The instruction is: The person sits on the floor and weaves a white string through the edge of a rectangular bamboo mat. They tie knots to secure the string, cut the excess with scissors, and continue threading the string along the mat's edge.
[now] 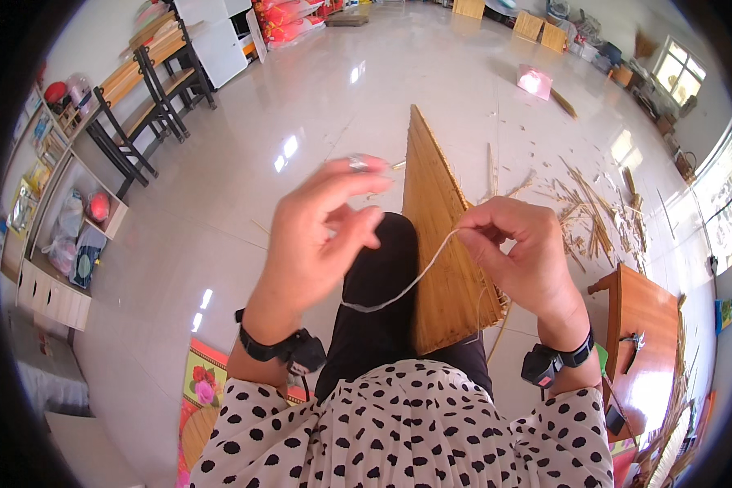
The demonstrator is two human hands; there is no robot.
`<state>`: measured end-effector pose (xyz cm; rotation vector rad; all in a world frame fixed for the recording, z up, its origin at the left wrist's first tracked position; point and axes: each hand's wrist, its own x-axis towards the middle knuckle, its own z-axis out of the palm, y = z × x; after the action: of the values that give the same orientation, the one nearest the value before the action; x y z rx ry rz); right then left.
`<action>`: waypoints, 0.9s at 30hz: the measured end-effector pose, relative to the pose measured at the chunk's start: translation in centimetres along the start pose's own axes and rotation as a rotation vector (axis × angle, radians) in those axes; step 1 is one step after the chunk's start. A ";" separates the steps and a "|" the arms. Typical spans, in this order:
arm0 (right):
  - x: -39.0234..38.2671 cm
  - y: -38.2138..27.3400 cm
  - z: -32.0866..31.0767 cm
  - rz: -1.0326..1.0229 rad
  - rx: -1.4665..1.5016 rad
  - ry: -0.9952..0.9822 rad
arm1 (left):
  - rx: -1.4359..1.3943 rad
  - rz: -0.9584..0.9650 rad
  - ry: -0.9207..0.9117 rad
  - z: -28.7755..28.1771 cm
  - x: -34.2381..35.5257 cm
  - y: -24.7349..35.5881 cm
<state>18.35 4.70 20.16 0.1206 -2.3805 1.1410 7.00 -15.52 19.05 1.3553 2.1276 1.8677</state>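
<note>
My right hand (519, 254) pinches a thin pale string (407, 291) between thumb and forefinger. The string sags leftward across my dark trouser leg, its far end near my left wrist. My left hand (321, 224) is raised over that leg, slightly blurred, thumb and fingers apart; a silvery band (356, 163) shows on one finger. Across my lap leans a flat golden-brown panel (443, 244), seen steeply and narrowing to a point at its far end. Its right edge looks rough and bound, and finer strands hang near its lower right corner, below my right hand.
Loose straw-like stalks (598, 220) litter the floor to the right. Nearer stands a small wooden table (647, 342) with a dark metal tool (636, 340) on it. Wooden chairs (150, 102) and shelves (53, 191) line the left side. A pink box (534, 82) sits farther off.
</note>
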 end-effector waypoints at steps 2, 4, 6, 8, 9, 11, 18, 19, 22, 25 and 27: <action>0.2 -0.4 0.8 -0.100 -0.047 0.013 | -0.328 -0.102 -0.116 1.1 -0.5 1.1; 0.3 -0.6 0.9 -0.159 -0.100 0.014 | -0.383 -0.271 -0.279 2.2 -0.5 1.8; 0.3 -0.9 0.9 -0.186 -0.132 0.029 | -0.436 -0.217 -0.232 3.2 -0.3 1.3; 0.0 -1.0 0.8 -0.181 -0.138 0.057 | -0.383 -0.210 -0.174 3.7 -0.3 1.1; 0.0 -1.0 0.8 -0.168 -0.134 0.055 | -0.301 -0.165 -0.126 4.0 -0.3 0.8; 0.0 -1.1 0.6 -0.146 -0.120 0.048 | -0.185 -0.105 -0.111 3.9 -0.3 1.2; 0.0 -1.0 0.3 -0.157 -0.122 0.067 | -0.008 0.018 -0.092 3.7 0.0 0.9; 0.1 -1.0 0.2 -0.160 -0.123 0.079 | -0.020 0.032 -0.066 3.7 0.0 0.7; 0.4 -0.9 -0.3 -0.139 -0.159 0.131 | -0.061 0.052 -0.014 3.6 0.1 0.1; 1.0 0.5 -1.3 -0.059 -0.211 0.253 | -0.120 0.037 -0.018 3.0 0.2 -0.2; 1.1 1.8 -2.0 0.053 -0.210 0.314 | -0.173 0.022 -0.022 2.9 0.4 0.0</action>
<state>17.68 7.53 20.49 -0.1808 -2.2125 0.8537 8.20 -12.95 18.39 1.3607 1.8968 1.9825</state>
